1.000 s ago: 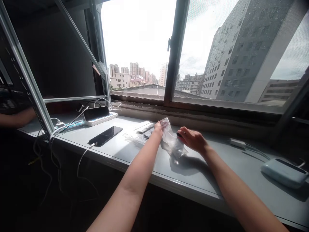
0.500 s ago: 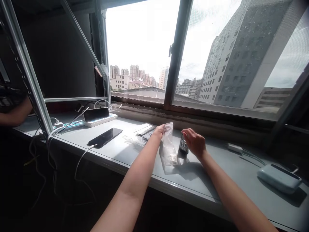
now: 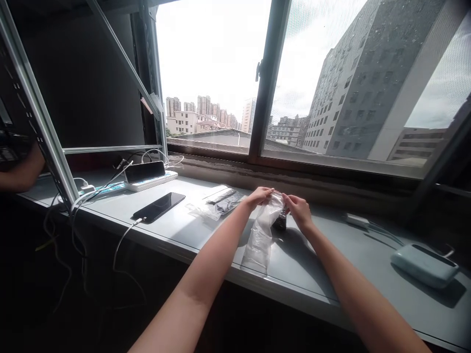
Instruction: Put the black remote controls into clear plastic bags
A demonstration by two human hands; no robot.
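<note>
A clear plastic bag (image 3: 260, 240) hangs between my two hands, its lower end lying toward the front edge of the grey shelf. My left hand (image 3: 260, 196) is closed on the bag's top left corner. At the top right corner, my right hand (image 3: 299, 211) pinches the same rim. Behind the bag's right side lies a black remote control (image 3: 280, 221), partly covered by the bag and my right fingers. More clear plastic packaging with dark items in it (image 3: 225, 202) rests on the shelf left of my left hand.
A black phone (image 3: 159, 207) with a white cable lies to the left. Behind it a second phone (image 3: 145, 171) leans on a white power strip (image 3: 154, 182). At right are a pale blue device (image 3: 423, 264) and a white adapter (image 3: 356, 220). Another person's arm (image 3: 24, 171) shows far left.
My left hand has moved right with the bag, which now partly covers the remote control. My right hand has come off the remote's side and taken hold of the bag's rim.
</note>
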